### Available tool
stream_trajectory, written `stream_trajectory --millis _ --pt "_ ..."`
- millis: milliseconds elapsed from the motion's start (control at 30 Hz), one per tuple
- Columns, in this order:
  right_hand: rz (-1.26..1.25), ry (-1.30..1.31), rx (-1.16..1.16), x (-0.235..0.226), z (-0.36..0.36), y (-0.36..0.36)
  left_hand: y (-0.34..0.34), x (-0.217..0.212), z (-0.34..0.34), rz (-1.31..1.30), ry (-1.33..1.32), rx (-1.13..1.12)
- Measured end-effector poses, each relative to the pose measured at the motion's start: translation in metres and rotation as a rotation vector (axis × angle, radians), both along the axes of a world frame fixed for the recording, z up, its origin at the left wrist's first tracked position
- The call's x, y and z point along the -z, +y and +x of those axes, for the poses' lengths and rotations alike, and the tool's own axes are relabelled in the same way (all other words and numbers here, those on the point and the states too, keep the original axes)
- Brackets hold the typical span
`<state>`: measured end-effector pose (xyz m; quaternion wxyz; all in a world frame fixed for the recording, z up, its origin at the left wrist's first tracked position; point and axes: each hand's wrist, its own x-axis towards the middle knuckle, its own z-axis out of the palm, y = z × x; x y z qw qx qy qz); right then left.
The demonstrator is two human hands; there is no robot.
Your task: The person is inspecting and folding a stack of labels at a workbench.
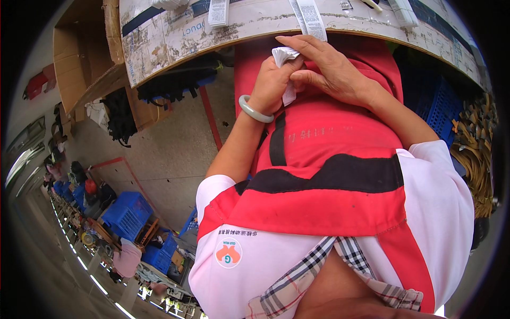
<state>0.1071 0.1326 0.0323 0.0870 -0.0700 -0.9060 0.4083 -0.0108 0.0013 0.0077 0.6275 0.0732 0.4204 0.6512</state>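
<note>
My left hand (273, 82), with a pale bangle (255, 109) at its wrist, is closed around a folded stack of thin white label strips (285, 54). The stack's layered end fans out above the fist, and a white tail hangs below it. My right hand (334, 72) lies against the left from the other side. Its fingers stretch over the upper end of the stack, while its thumb rests by the left thumb, apart from its fingers. Both hands are in front of my red apron (329, 127), just short of the table edge.
The worn, curved table (175, 48) carries printed label strips (311, 18) and another white bundle (218, 13). An open cardboard box (79, 64) stands at left. Blue crates (127, 215) and a person in pink (127, 259) are farther off. Brown strips (475, 143) hang at right.
</note>
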Motion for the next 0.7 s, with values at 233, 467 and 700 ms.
stream_trajectory --millis 233,467,700 --pt "-0.464 -0.119 -0.062 -0.013 -0.003 0.018 -0.004 -0.005 -0.002 0.001 0.089 0.113" --pt "-0.923 -0.150 0.151 -0.004 -0.006 0.023 0.000 -0.010 0.005 0.078 0.302 0.230" --pt "-0.358 -0.036 0.022 -0.009 -0.003 0.008 -0.003 0.002 0.005 0.081 -0.141 0.086"
